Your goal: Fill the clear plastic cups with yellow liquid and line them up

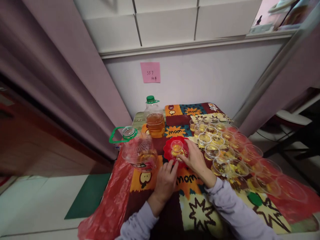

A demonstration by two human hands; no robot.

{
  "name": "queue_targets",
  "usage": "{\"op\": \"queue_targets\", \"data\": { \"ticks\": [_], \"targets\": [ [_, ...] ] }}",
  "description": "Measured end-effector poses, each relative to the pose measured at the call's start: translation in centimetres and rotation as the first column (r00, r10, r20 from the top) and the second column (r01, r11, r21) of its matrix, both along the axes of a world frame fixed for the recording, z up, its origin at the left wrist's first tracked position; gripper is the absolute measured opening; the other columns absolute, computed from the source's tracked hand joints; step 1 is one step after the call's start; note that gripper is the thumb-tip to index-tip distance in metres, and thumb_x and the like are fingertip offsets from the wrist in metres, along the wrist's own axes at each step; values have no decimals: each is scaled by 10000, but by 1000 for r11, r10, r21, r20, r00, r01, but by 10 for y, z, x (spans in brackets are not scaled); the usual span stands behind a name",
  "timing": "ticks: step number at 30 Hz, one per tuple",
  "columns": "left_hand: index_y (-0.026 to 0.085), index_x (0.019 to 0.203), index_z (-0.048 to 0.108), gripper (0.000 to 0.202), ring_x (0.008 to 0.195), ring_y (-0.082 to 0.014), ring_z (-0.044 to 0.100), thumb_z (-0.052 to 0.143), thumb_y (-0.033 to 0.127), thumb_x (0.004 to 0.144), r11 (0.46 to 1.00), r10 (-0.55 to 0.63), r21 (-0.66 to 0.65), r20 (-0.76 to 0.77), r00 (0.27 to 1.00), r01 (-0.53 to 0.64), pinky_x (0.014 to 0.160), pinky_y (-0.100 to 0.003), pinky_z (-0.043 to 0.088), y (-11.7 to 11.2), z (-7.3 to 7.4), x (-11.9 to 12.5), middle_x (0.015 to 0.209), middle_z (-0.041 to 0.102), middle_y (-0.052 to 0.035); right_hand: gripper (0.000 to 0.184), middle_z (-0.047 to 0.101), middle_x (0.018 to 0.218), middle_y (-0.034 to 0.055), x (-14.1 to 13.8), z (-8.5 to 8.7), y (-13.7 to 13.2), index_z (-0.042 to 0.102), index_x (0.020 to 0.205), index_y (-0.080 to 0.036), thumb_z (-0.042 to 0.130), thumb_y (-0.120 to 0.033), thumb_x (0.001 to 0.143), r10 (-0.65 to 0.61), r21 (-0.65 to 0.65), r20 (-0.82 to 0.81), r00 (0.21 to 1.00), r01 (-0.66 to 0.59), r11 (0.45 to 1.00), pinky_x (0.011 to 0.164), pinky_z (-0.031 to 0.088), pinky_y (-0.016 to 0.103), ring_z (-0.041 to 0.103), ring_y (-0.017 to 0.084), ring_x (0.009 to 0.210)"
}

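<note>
Small cup (pixel 176 147) upright, mouth up, on red dish (pixel 168 151), R hand (pixel 195 160) gripping cup, L hand (pixel 166 178) loose beside.

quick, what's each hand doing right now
Left hand: fingers curled, fingertips at the edge of the red funnel; no grip visible.
Right hand: closed on the small clear cup.

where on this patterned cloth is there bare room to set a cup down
Free: the near cloth between the two sleeves, and the far strip behind the red plate, right of the green-capped bottle. Crowded: the clear plastic cups along the right side; the open bottle fills the left.
</note>
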State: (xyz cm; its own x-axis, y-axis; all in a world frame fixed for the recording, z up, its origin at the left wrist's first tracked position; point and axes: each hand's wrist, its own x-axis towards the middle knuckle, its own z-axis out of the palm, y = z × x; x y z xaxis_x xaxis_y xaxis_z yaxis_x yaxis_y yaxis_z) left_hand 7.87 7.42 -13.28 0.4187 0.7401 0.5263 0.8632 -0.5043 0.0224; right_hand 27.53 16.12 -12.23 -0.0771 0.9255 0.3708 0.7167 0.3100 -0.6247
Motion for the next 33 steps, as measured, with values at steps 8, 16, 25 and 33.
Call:
{"op": "queue_targets", "data": {
  "ticks": [8, 16, 25, 33],
  "targets": [
    [180, 1050, 710, 255, 901, -261, 671, 622, -21, 918, 997, 0, -82, -110, 994, -10, 773, -386, 559, 21, -6, -2, 979, 725, -84, 734, 746, 1392, 226, -32, 13, 33, 622, 1498, -156, 857, -331, 825, 8, -177, 97, 995, 10, 984, 1091, 582, 497, 753, 377, 1249],
    [175, 1210, 711, 378, 938, -268, 714, 584, -37, 925, 999, -1, -46, -69, 998, -2, 806, -402, 588, 7, -1, -13, 1029, 754, -89, 613, 784, 1340, 176, -14, 25, 36, 670, 1414, -193, 773, -368, 836, 20, -81, 10, 1000, -19, 997, 1054, 599, 483, 769, 348, 1192],
    [324, 1583, 507, 887, 1298, -365, 694, 945, 457, 824, 918, 72, 321, 440, 895, -232, 1153, -569, 561, -44, 39, -72, 1341, 687, -123, 794, 790, 1292, 217, 7, 23, 10, 566, 1508, -161, 766, -562, 853, -15, -21, -190, 982, 11, 1000, 1010, 627, 561, 788, 403, 1151],
    [285, 1729, 237, 1475, 1657, -440, 378, 916, 878, 562, 968, 241, -248, 859, 451, -45, 1315, -585, 360, 15, 84, -150, 1788, 301, -267, 781, 789, 1328, 209, -2, 13, -7, 596, 1450, -194, 784, -633, 832, -23, -66, -212, 977, 9, 998, 1023, 617, 568, 786, 417, 1180]
  ]
}}
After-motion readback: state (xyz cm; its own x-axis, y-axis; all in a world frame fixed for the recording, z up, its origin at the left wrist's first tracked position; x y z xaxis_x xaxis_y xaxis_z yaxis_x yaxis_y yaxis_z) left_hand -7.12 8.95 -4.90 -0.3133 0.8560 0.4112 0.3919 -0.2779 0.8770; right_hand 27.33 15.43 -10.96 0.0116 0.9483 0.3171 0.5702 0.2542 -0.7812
